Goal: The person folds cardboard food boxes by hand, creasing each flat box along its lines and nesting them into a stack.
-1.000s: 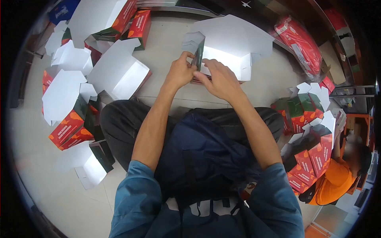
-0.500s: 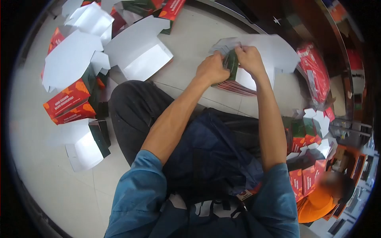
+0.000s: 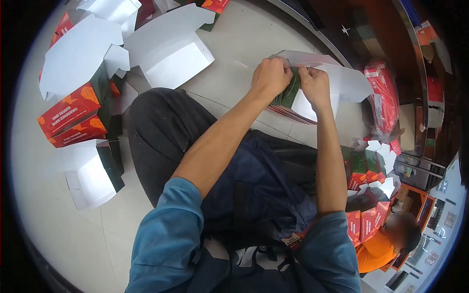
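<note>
On the floor in front of my knees stands a stack of nested cardboard food boxes [image 3: 307,109], green on the outer side and white inside. The top box's white lid [image 3: 348,82] spreads open to the right. My left hand [image 3: 271,78] is closed on the far left corner of the top box, its fingers pinching the edge by the green side. Close beside it, my right hand [image 3: 315,85] is closed in a pinch on the same box's green end panel. My fingertips partly hide the flap between them.
Several open red, green and white boxes [image 3: 73,115] lie at the left, with one open white box [image 3: 173,68] ahead. A red plastic-wrapped pack [image 3: 382,100] sits at the right. More boxes [image 3: 366,222] and a person in orange [image 3: 378,251] are behind it.
My left hand has moved up and slightly right to the box's far corner, and my right hand has shifted slightly right and down. The grey-white flaps that stood up are now folded lower.
</note>
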### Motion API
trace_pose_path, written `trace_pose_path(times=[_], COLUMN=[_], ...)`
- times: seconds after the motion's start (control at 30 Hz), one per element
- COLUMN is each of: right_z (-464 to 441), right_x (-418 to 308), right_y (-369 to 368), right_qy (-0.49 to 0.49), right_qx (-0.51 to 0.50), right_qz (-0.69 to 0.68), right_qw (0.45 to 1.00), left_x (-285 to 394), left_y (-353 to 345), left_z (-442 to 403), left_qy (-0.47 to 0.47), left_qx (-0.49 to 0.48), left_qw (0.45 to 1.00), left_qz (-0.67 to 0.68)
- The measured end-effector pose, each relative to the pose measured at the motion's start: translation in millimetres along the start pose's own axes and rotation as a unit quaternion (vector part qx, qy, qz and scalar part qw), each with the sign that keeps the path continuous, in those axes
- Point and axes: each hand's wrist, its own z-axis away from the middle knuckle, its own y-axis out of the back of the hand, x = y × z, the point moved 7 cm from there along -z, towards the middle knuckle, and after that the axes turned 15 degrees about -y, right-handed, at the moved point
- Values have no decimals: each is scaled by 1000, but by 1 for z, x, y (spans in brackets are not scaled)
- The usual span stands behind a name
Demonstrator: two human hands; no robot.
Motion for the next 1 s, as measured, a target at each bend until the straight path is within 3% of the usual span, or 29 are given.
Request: trace_pose_path(times=[0.2, 0.47, 0.6, 0.63, 0.73, 0.8, 0.83, 0.9, 0.93, 1.0], right_z=[-8, -21, -2, -13, -6, 18, 31, 54, 69, 90], right_x=[-2, 0, -21, -4, -9, -34, -54, -112, -135, -165], right_y=[-12, -44, -49, -56, -53, -28, -14, -23, -45, -120], right_qy=[-13, 42, 76, 9, 5, -27, -42, 84, 174, 331], right_qx=[-13, -25, -28, -33, -54, -17, 1, -21, -9, -110], right_qz=[22, 55, 182, 149, 178, 274, 322, 318, 261, 180], right_qw=[1000, 997, 980, 988, 982, 961, 946, 944, 950, 920], left_x=[-1, -12, -24, -27, -32, -32, -33, -53, -39, -7], left_y=[0, -4, -8, -8, -12, -14, -16, -38, -31, -13], left_z=[-1, 2, 3, 3, 8, 13, 15, 20, 21, 24], left_qy=[-6, -7, 36, 43, 67, 83, 124, -53, -23, 37], left_qx=[-8, 10, -36, -35, -31, -27, -76, 70, 40, -19], left_qw=[1000, 996, 992, 990, 986, 988, 982, 987, 988, 983], left_qz=[-13, 86, 119, 133, 150, 128, 117, 133, 150, 179])
